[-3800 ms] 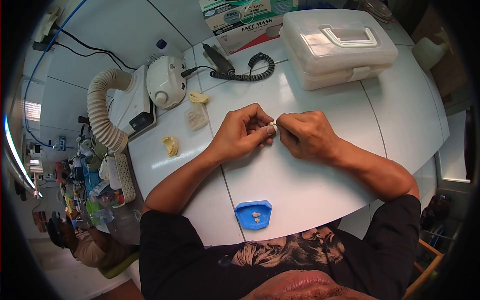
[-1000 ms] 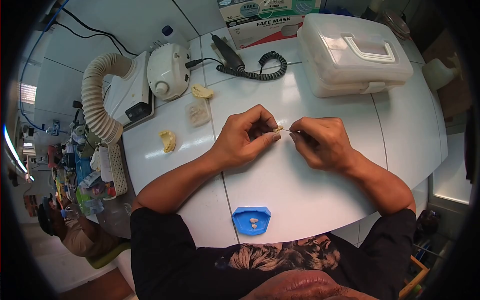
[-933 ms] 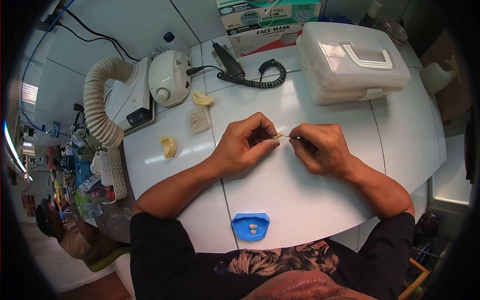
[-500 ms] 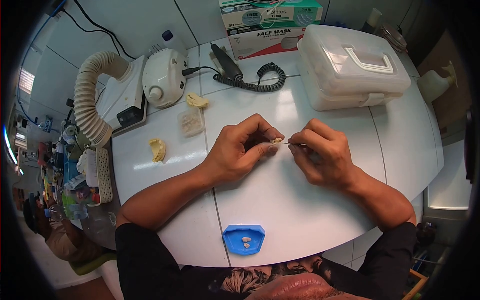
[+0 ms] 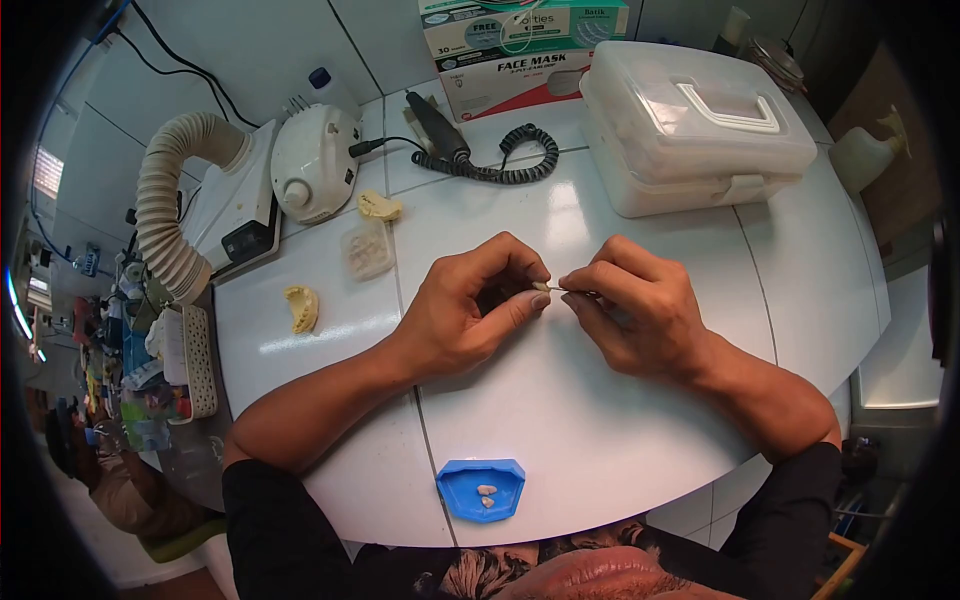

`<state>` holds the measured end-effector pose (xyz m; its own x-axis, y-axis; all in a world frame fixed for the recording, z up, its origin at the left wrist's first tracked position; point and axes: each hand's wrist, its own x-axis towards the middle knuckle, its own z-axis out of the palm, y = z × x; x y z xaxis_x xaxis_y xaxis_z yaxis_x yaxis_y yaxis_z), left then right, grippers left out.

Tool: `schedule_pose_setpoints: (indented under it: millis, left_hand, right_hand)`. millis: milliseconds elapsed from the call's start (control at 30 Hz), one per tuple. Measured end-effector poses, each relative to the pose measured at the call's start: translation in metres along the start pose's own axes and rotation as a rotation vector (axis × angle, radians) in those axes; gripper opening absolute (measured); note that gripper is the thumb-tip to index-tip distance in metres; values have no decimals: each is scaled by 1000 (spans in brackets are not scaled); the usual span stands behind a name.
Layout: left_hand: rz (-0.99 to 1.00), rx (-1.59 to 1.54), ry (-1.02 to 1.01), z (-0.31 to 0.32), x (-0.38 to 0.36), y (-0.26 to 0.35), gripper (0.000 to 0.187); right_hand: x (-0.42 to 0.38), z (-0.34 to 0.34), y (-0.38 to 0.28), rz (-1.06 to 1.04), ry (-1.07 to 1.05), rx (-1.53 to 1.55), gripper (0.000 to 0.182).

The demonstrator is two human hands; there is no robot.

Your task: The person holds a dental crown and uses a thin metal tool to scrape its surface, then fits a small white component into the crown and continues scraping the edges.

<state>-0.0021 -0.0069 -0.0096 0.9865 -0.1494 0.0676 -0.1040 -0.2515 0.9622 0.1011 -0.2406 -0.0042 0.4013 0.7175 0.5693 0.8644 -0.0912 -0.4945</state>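
Between the thumb and index finger of my left hand (image 5: 468,308) is a small cream-yellow piece (image 5: 541,287), mostly covered by the fingertips. My right hand (image 5: 640,308) pinches a thin metal tool (image 5: 557,289), its tip right at that piece. Both hands meet above the middle of the white table. Below them, near the front edge, a blue tray (image 5: 450,485) holds small pale tooth-like pieces (image 5: 487,491). Off to the left lie a yellow dental cast (image 5: 301,308), another cast piece (image 5: 380,206) and a clear small box (image 5: 367,251).
A white drill unit (image 5: 316,165) with a black handpiece (image 5: 437,127) and coiled cord stands behind, beside a hose-fitted dust extractor (image 5: 160,190). Face mask boxes (image 5: 520,85) and a translucent carry case (image 5: 700,130) line the back. A seated person (image 5: 130,490) is at far left.
The piece in my left fingers looks turned and shows less of itself. Both hands have shifted slightly left in view. The whole scene has slid a little as the camera moved.
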Motion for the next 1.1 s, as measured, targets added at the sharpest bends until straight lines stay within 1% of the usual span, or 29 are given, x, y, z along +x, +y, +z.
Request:
schedule_pose_setpoints:
  millis: [200, 300, 400, 500, 633, 933, 1100]
  left_hand:
    - [0, 0, -15, -2, 1, -1, 20]
    - [42, -30, 38, 3, 1, 3, 19]
    - [14, -19, 60, 2, 0, 2, 18]
    - [21, 34, 33, 0, -1, 3, 16]
    - [19, 0, 53, 1, -1, 4, 16]
    - [18, 8, 78, 2, -1, 4, 12]
    - [9, 30, 64, 2, -1, 4, 12]
  right_hand:
    - [-1, 2, 2, 23, -9, 47, 18]
    - [0, 1, 1, 53, -13, 67, 17]
    - [-1, 0, 1, 62, -20, 47, 17]
    - [0, -1, 0, 63, -22, 21, 17]
    - [-1, 0, 0, 79, -13, 33, 17]
    - [-2, 1, 2, 37, -41, 30, 18]
    - [-2, 2, 3, 9, -49, 12, 16]
